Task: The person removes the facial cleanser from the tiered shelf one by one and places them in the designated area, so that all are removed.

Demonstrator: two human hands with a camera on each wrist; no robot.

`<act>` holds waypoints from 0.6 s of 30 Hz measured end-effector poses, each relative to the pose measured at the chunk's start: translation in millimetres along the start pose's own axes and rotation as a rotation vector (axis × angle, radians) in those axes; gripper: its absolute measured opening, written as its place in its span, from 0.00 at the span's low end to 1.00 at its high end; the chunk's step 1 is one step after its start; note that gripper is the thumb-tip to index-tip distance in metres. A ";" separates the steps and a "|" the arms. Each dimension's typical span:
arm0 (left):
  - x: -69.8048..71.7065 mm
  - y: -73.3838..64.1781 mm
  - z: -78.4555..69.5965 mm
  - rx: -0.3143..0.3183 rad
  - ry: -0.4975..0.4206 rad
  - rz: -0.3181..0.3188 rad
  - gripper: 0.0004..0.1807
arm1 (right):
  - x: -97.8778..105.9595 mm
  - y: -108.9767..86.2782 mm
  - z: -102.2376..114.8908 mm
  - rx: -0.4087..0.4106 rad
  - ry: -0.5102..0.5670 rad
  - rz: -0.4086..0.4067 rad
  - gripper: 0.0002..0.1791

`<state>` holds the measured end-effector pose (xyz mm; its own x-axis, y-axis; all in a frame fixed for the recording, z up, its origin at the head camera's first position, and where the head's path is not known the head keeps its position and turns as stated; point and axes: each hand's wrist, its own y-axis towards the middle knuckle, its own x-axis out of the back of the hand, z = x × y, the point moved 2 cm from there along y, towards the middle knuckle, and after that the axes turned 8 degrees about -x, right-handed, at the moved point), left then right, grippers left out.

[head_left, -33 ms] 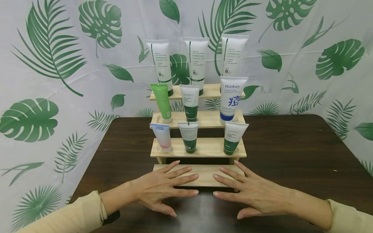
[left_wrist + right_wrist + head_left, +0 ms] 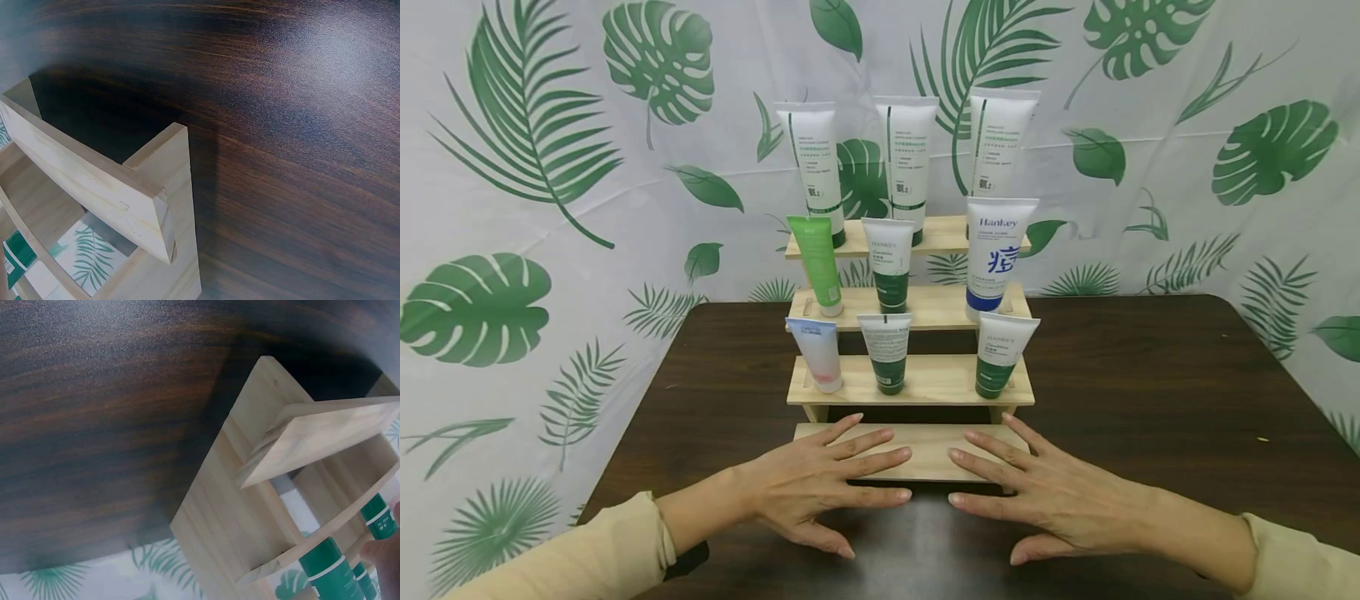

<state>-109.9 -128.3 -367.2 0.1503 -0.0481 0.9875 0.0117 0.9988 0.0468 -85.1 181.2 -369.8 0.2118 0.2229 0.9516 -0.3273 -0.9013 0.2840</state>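
Chg.: none found vs. the preceding head view; both grips and all tubes match in posn. Implication, as judged: no tube handled at this pt., work at a standstill.

Grip status: L grip (image 2: 820, 483) and R grip (image 2: 1052, 492) both have fingers straight and spread apart, nothing held, facing each other w/ a gap between. Both overlap the lowest shelf (image 2: 925, 450) of the wooden tiered rack (image 2: 936, 381) in head view; contact cannot be confirmed, & wrist views don't settle it.

Tubes, all cap-down on the rack beyond the grips. Nearest row: blue-and-pink tube (image 2: 820, 357) ahead of L grip; label-back white-and-green tube (image 2: 886, 354) ahead of the gap, nearer L grip's side; front Hankey tube (image 2: 1003, 354) ahead of R grip. Next row, farther from grips: lime-green tube (image 2: 817, 265), mid-row Hankey tube (image 2: 890, 267), blue-based Hankey tube (image 2: 1000, 258). Farthest: three tall white tubes (image 2: 908, 154).

Obstr.: nearer rows stand between grips and back rows; blue-based Hankey tube hides the lower part of the tall one behind it.

Other: dark tabletop (image 2: 1150, 400) under rack, both sides of grips; leaf-print backdrop (image 2: 1165, 258) behind; dark item (image 2: 688, 560) by L cuff, ID n/a
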 end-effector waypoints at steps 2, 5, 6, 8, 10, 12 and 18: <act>0.2 0.1 -0.1 0.001 0.000 -0.001 0.44 | 0.2 -0.1 0.1 0.000 -0.006 -0.002 0.38; 0.0 0.2 -0.1 0.003 -0.001 -0.002 0.44 | 0.4 -0.3 0.3 0.000 -0.013 -0.007 0.38; 0.0 0.2 -0.1 0.003 -0.001 -0.004 0.44 | 0.4 -0.4 0.5 -0.001 -0.017 -0.008 0.38; -0.2 0.0 0.0 0.004 -0.004 -0.009 0.44 | 0.6 -0.7 1.0 -0.003 -0.017 -0.010 0.38; 0.1 -0.3 0.0 0.004 -0.002 -0.017 0.44 | 1.1 -0.9 1.6 -0.009 -0.009 -0.013 0.38; 1.5 -1.1 0.3 0.010 0.000 -0.031 0.43 | 2.2 -0.9 2.0 -0.019 0.007 -0.018 0.37; 13.5 -5.5 3.3 0.065 -0.033 -0.132 0.43 | 12.1 1.3 1.8 -0.044 0.106 -0.092 0.34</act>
<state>-111.2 -134.4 -353.7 0.1195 -0.1802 0.9763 -0.0347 0.9820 0.1855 -81.4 182.0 -358.1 0.1449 0.3439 0.9278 -0.3513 -0.8587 0.3731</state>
